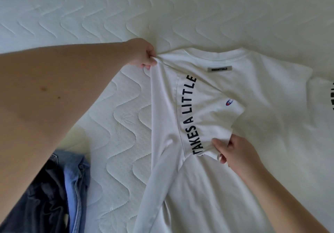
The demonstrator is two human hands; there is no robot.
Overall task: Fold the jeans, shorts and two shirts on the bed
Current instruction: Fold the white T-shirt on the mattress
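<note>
A white T-shirt [253, 95] lies spread on the bed, its left side turned over so black letters "TAKES A LITTLE" and a small round logo face up. My left hand [144, 53] pinches the shirt at its left shoulder near the collar. My right hand [233, 151] grips the edge of the turned-over sleeve lower down. Folded blue jeans [77, 187] lie at the bottom left, with a dark garment [45, 196] on top of them. My left forearm hides part of that pile.
The white quilted mattress [162, 12] stretches across the whole back and to the left of the shirt. At the right edge, more black lettering [332, 97] shows on white fabric.
</note>
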